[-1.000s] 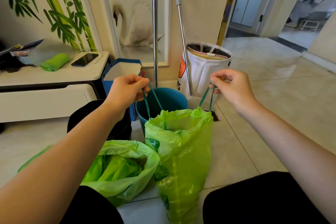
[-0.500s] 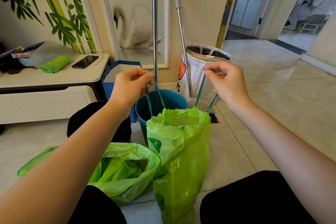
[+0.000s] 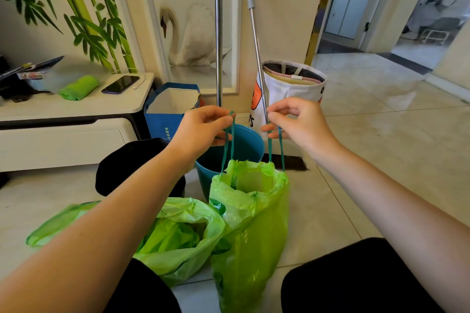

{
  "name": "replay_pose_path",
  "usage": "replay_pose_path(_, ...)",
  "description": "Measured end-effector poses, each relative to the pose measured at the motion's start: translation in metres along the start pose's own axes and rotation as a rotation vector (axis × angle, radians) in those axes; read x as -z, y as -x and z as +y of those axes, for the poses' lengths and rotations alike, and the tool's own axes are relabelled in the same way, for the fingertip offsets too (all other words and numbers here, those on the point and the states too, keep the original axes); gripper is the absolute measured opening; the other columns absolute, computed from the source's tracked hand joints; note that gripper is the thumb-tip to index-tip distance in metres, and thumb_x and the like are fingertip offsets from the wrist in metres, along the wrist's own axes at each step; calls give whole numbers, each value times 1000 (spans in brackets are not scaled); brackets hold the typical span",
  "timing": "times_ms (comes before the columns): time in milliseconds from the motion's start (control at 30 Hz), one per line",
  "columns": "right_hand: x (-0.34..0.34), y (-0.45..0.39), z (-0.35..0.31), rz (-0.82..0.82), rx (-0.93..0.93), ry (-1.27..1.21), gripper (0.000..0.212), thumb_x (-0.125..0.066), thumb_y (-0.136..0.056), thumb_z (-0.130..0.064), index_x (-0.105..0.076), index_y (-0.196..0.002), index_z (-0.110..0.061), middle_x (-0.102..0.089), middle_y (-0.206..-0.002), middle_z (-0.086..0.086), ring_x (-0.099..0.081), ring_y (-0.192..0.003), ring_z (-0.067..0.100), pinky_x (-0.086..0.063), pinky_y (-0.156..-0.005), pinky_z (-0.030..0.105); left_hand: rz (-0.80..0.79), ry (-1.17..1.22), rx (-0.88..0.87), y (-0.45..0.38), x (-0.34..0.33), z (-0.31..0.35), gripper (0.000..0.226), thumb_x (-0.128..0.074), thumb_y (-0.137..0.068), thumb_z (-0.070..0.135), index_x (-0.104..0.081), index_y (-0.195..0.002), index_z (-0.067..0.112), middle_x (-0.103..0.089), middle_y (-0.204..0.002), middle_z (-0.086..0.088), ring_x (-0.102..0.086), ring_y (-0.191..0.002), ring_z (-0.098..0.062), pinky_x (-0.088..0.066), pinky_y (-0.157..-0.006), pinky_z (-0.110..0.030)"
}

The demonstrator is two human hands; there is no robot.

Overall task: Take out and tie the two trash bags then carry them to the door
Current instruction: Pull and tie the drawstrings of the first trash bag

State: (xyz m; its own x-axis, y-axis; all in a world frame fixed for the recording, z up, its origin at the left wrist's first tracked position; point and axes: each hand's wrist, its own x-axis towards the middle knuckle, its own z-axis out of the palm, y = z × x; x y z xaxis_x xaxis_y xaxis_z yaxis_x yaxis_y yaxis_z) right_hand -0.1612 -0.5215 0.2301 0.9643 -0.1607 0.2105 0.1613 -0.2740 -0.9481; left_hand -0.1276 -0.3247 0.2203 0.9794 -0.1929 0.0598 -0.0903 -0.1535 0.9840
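Left hand (image 3: 203, 127) and right hand (image 3: 295, 122) each pinch a drawstring loop (image 3: 229, 140); we should cross them above the upright trash bag (image 3: 250, 223) at six o'clock, knotting snugly.

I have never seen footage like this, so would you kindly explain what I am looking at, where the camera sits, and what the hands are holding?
There is no machine here: a person wears a wide-angle camera on the head, looking down at their own bare arms. The left hand and right hand each pinch a teal drawstring loop of an upright green trash bag, whose mouth is not yet tied. A second green bag lies open on the tiled floor beside it. Behind stand a blue bucket and a black bin.
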Motion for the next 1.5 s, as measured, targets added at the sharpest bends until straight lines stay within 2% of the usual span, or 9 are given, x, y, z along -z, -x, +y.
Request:
replay_pose_path(200,-13,5,-3,-105,-132,-68,13,-62,-87,-2,-63,-100,-5,-71,-97,18,-74,-78,18,-61,-73,31,-71,5,-45,8,-19,2,20,-57,-93,6,-69,-109,11,-69,-92,-9,-72,-67,-10,-60,-66,-23)
replay_pose_path(333,-16,5,-1,-109,-210,-118,16,-70,-82,-9,-66,-97,-10,-74,-93,11,-73,-81,18,-60,-76,31,-124,-99,-115,11,-24,0,25,-58,-92,5,-70,-109,20,-71,-98,-10,-73,-83,-21,-62,-73,-30)
replay_pose_path(467,-19,6,3,-86,-253,-122,17,-74,-79,-9,-63,-91,-13,-73,-90,8,-72,-80,19,-58,-75,31,-121,-164,-146,9,-28,-5,26,-63,-89,4,-68,-114,9,-67,-86,-1,-72,-78,-17,-62,-71,-35)
replay_pose_path(600,-21,5,1,-56,-233,-96,15,-69,-81,-3,-60,-83,-14,-68,-88,11,-69,-79,21,-59,-79,36,-35,-357,-249,6,-27,-11,24,-73,-82,19,-69,-106,21,-64,-91,7,-68,-88,-11,-56,-80,-25)
replay_pose_path(767,-21,6,-4,-29,-179,-165,13,-61,-83,2,-60,-89,-10,-67,-81,14,-67,-71,18,-59,-69,34,-310,-433,-115,11,-31,-36,77,-82,-69,39,-46,-136,24,-54,-133,9,-49,-123,-7,-38,-103,-27)
replay_pose_path(933,-24,9,-6,-45,-132,-153,22,-51,-86,7,-63,-99,-7,-55,-76,8,-57,-68,15,-62,-68,39,-326,-425,18,21,-68,-82,105,-82,-50,60,-40,-140,28,-57,-132,8,-53,-123,-12,-41,-109,-39)
replay_pose_path(1100,-23,13,-6,-52,-61,-102,24,-46,-89,5,-63,-92,-13,-53,-72,6,-55,-60,16,-53,-54,29,-128,-380,-78,25,-97,-103,68,-84,-59,46,-56,-119,28,-62,-113,12,-57,-108,-8,-46,-100,-35)
replay_pose_path(1300,-17,11,-10,-21,8,-184,16,-54,-88,6,-64,-87,-6,-56,-69,8,-52,-48,7,-39,-43,20,-6,-314,-44,18,-98,-122,24,-71,-80,31,-60,-98,19,-63,-94,-2,-61,-88,-15,-52,-86,-39)
replay_pose_path(1500,-7,7,-12,90,85,-244,14,-58,-83,9,-65,-81,-4,-60,-66,11,-52,-47,10,-38,-43,20,-120,-343,-77,15,-86,-139,11,-55,-93,24,-50,-85,18,-52,-69,6,-48,-61,-4,-46,-69,-30)
